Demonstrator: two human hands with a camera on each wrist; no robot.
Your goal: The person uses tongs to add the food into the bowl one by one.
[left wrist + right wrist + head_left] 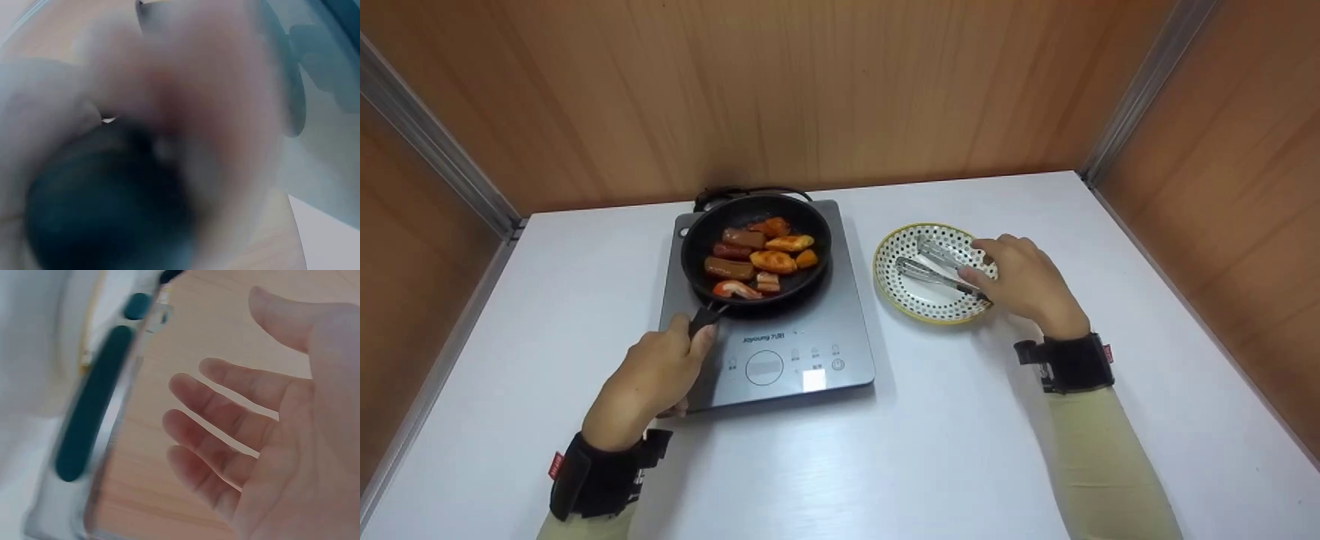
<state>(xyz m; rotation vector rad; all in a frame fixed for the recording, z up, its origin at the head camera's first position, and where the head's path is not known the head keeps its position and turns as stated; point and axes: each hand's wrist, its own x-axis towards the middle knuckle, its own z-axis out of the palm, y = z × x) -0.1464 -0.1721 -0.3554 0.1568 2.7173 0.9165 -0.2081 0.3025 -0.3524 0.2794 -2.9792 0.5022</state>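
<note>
My left hand (649, 375) grips the black handle (705, 319) of a frying pan (811, 216). In the left wrist view the dark, rounded handle end (107, 208) fills the near part of a blurred picture. The pan holds sausage pieces (729, 268), yellow and orange pieces (773, 261) and a shrimp-like piece (735, 289). On a dotted plate (911, 304) lie metal tongs (926, 273) with dark grips. My right hand (1027, 281) hovers at the plate's right edge, over the tongs' grip end. The right wrist view shows its fingers (214, 439) spread loosely, apart from the tongs' dark grip (95, 405).
Under the pan is a grey induction cooker (825, 322) with touch controls at its front. A black cord (769, 190) runs behind it. The white table (930, 435) meets wooden panels (885, 90) at the back and both sides.
</note>
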